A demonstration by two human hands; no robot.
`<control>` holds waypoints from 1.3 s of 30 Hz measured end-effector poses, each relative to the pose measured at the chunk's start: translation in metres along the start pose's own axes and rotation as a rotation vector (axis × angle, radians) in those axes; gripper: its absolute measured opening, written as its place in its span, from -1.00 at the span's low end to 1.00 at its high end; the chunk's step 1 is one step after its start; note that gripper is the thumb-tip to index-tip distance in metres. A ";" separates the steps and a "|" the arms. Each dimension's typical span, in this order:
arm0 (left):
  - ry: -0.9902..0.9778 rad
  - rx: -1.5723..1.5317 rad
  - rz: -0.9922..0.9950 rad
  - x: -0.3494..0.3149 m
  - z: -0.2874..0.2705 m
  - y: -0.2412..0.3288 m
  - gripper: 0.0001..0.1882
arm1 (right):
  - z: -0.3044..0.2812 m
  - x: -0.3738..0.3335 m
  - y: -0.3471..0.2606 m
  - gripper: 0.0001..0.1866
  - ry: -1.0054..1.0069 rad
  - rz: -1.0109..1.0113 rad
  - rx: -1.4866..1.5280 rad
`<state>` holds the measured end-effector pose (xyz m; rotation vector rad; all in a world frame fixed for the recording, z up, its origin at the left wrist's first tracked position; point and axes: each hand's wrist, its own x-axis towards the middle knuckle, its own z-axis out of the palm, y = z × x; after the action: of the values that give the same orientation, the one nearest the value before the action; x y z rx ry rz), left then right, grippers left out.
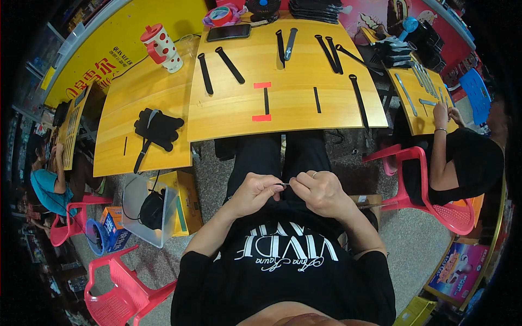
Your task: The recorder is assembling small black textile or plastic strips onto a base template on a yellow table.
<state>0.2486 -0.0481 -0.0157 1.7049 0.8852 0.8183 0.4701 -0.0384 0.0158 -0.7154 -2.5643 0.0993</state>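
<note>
Two bare hands meet in my head view, low over the wearer's lap (253, 157) and apart from the table (228, 122) ahead. The fingers of the left hand (254, 193) and the right hand (319, 193) are pinched on a thin piece (284, 185) held between them; it is mostly covered, and I cannot tell what it is.

The table's near edge runs across beyond the hands. Toward that edge I see two red tapes (262, 85) with a dark strip (266, 101) between them, and a second dark strip to the right. Black straps (230, 65) lie about: two at left, one beside a grey strap (291, 43) at the back, several at right. One of those reaches the near edge; another pokes past the right edge. Farthest back are a phone (228, 32), a tape roll (220, 16), a small fan (263, 6) and a black stack (315, 11).

A left-hand table (111, 144) carries a dotted cup (162, 50) and a black glove (157, 130). Below it stand a see-through bin (133, 209), a yellow box (187, 204) and, lower left, a pink chair (117, 293). A seated person (465, 163) is at my right, another (51, 187) far left.
</note>
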 end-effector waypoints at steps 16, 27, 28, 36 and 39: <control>-0.069 0.108 0.102 0.003 0.004 -0.010 -0.89 | 0.002 0.000 0.008 -0.83 -0.128 -0.173 -0.036; 0.115 0.104 0.097 0.004 0.009 -0.004 -0.91 | 0.019 -0.001 -0.002 -0.76 0.115 -0.100 -0.142; 0.115 0.104 0.099 0.007 0.010 -0.003 -0.91 | 0.022 -0.002 -0.006 -0.73 0.166 -0.067 -0.230; 0.305 0.066 0.125 0.011 0.021 -0.005 -0.82 | 0.048 -0.005 -0.021 -0.71 0.362 0.156 -0.304; 0.285 -0.489 -0.201 0.006 0.020 -0.005 -0.80 | 0.048 -0.005 -0.019 -0.71 0.364 0.190 -0.267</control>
<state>0.2679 -0.0506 -0.0248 1.0740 0.9359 1.0545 0.4431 -0.0543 -0.0253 -0.9770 -2.1780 -0.2913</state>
